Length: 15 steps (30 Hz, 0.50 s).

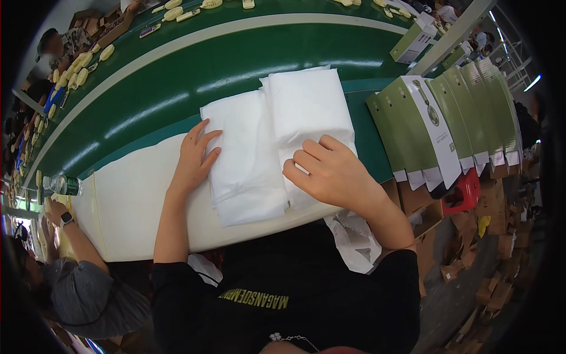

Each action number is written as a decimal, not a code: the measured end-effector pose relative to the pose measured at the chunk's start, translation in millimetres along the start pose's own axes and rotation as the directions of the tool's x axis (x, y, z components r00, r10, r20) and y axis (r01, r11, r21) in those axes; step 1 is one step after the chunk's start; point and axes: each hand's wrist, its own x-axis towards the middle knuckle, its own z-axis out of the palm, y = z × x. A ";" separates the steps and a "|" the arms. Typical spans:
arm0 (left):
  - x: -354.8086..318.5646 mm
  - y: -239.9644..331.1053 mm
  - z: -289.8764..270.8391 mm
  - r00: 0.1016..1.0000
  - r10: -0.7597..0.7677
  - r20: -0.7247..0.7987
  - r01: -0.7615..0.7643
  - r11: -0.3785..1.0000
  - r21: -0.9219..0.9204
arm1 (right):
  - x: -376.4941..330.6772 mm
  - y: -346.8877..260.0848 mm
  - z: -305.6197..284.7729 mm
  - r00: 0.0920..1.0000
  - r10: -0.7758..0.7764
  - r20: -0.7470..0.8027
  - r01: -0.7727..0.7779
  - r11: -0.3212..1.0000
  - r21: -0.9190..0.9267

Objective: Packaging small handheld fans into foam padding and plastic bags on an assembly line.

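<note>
Two soft stacks of thin white bags or sheets lie side by side on the cream-covered bench top. My left hand (196,156) rests on the outer edge of the left stack (244,153), its fingers spread. Over the lower part of the right stack (309,103), my right hand (330,171) has its fingers curled in against the white material. The fingertips are turned down, so whatever they pinch is hidden. A crease crosses the right stack just beyond those fingers.
A green conveyor belt (259,53) curves past the far side. Several olive-green boxes (407,118) stand upright at right, above a red stool (463,197) and cardboard cartons (424,206). At left are a clear bottle (63,185) and a co-worker's arm (82,239).
</note>
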 end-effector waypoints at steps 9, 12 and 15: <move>0.0 0.9 -1.6 1.000 -0.018 0.015 0.019 1.000 -0.014 | -12.3 1.8 13.8 0.953 -0.029 -0.303 0.053 0.996 0.070; 0.3 2.4 -1.5 1.000 -0.023 0.017 0.023 1.000 -0.019 | -14.4 4.8 15.9 0.961 -0.012 -0.277 0.029 0.998 0.055; 0.6 1.8 -2.3 0.999 -0.036 0.035 0.036 0.999 -0.016 | -16.1 7.1 17.4 0.964 0.003 -0.266 0.013 0.998 0.055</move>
